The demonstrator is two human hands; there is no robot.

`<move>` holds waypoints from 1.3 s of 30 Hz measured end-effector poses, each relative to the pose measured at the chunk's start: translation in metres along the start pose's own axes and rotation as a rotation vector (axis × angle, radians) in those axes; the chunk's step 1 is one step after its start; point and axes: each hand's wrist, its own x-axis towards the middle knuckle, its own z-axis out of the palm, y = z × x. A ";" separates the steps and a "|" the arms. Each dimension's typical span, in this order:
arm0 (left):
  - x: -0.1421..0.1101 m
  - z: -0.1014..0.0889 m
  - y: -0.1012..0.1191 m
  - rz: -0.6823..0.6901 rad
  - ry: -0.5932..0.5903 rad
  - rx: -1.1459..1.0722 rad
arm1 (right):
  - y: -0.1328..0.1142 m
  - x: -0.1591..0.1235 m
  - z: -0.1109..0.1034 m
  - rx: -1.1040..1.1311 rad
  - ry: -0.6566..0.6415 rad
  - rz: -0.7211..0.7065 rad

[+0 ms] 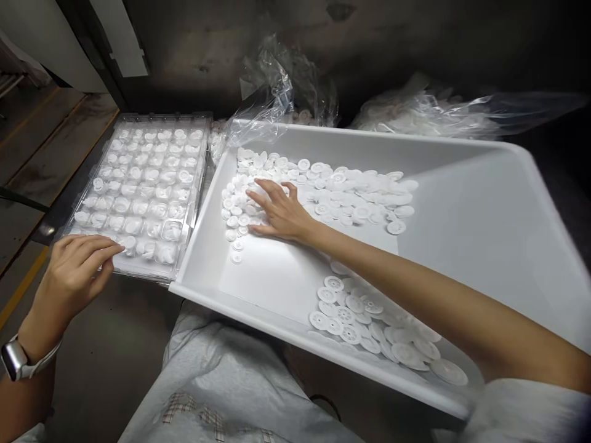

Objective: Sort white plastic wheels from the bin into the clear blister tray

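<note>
My right hand (279, 212) is over the left part of a large white plastic bin (466, 203), fingers spread and touching a heap of small white plastic discs (235, 209). My left hand (76, 271) is at the near left corner of a clear plastic tray (184, 258) with rows of square pockets. Its fingers are pinched together, the tips beside a white disc (129, 244) in the near row. Whatever those fingers hold is too small to make out. White pieces lie in the tray's pockets.
Larger white slotted discs (344, 315) lie along the bin's near side, and more flat ones (369, 203) at its far side. Crumpled clear plastic bags (272, 86) rest behind the bin, with another bag (443, 114) at the back right. A dark wall stands behind.
</note>
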 end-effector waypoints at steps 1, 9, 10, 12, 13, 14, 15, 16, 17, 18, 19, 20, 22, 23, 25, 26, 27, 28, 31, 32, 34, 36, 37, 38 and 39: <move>0.000 0.000 0.001 0.001 -0.007 -0.001 | 0.005 0.003 0.000 0.010 0.001 0.011; -0.012 0.003 0.007 -0.047 -0.052 -0.038 | 0.021 0.011 0.000 0.090 -0.025 0.061; -0.013 0.004 0.008 -0.048 -0.057 -0.045 | 0.021 0.012 -0.001 0.098 -0.028 0.068; -0.014 0.005 0.010 -0.042 -0.068 -0.063 | 0.022 0.013 -0.004 0.111 -0.027 0.081; -0.014 0.004 0.011 -0.038 -0.074 -0.074 | 0.022 0.011 -0.007 0.116 -0.023 0.088; -0.014 0.004 0.011 -0.036 -0.080 -0.085 | 0.023 0.009 -0.010 0.118 -0.017 0.095; -0.014 0.005 0.012 -0.037 -0.083 -0.096 | 0.023 0.006 -0.013 0.117 -0.014 0.100; -0.013 0.005 0.012 -0.039 -0.086 -0.107 | 0.023 0.003 -0.015 0.115 -0.015 0.101; -0.012 0.006 0.013 -0.045 -0.088 -0.119 | 0.023 0.001 -0.016 0.111 -0.021 0.098; -0.010 0.008 0.013 -0.054 -0.089 -0.131 | 0.022 0.000 -0.015 0.108 -0.033 0.091; -0.009 0.010 0.014 -0.064 -0.088 -0.143 | 0.021 0.000 -0.013 0.104 -0.047 0.083; -0.007 0.013 0.015 -0.078 -0.083 -0.155 | 0.020 0.002 -0.010 0.101 -0.059 0.076; -0.003 0.018 0.019 -0.116 -0.055 -0.181 | 0.018 0.011 -0.002 0.099 -0.073 0.076; -0.002 0.020 0.021 -0.142 -0.031 -0.195 | 0.017 0.017 0.002 0.100 -0.075 0.080; -0.003 0.022 0.027 -0.207 0.027 -0.224 | 0.017 0.029 0.008 0.108 -0.078 0.085; -0.004 0.023 0.030 -0.241 0.051 -0.237 | 0.016 0.034 0.010 0.114 -0.082 0.084; -0.007 0.024 0.033 -0.274 0.067 -0.249 | 0.016 0.038 0.011 0.119 -0.086 0.080; -0.009 0.025 0.036 -0.305 0.075 -0.261 | 0.016 0.041 0.011 0.123 -0.090 0.078; -0.016 0.028 0.042 -0.373 0.064 -0.294 | 0.015 0.043 0.010 0.117 -0.089 0.099; -0.018 0.029 0.044 -0.393 0.055 -0.304 | 0.015 0.042 0.010 0.110 -0.083 0.113; -0.022 0.031 0.048 -0.429 0.037 -0.322 | 0.014 0.042 0.011 0.097 -0.071 0.143; -0.024 0.032 0.052 -0.462 0.023 -0.339 | 0.014 0.042 0.012 0.087 -0.064 0.163; -0.025 0.033 0.054 -0.476 0.019 -0.346 | 0.015 0.042 0.013 0.085 -0.065 0.167; -0.027 0.033 0.056 -0.486 0.013 -0.352 | 0.015 0.042 0.013 0.085 -0.069 0.167; -0.028 0.033 0.058 -0.493 0.007 -0.357 | 0.014 0.043 0.013 0.086 -0.076 0.164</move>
